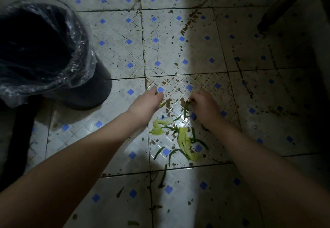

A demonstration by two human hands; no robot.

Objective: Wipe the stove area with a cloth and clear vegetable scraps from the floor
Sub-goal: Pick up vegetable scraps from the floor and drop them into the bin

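Observation:
Vegetable scraps (184,141), pale yellow-green leaf pieces and thin dark green strips, lie scattered on the white tiled floor (121,40) between my forearms. My left hand (146,102) reaches down to the floor just beyond the scraps, fingers curled, with a bit of green and yellow scrap showing at its fingertips. My right hand (205,108) is down on the floor to the right, fingers pinched on a dark green strip (186,109) that hangs from them.
A dark round bin (89,92) lined with a clear plastic bag (78,52) stands at the left, its mouth open. The tiles are stained and chipped, with blue diamond marks. A dark object (278,11) leans at the upper right, in shadow.

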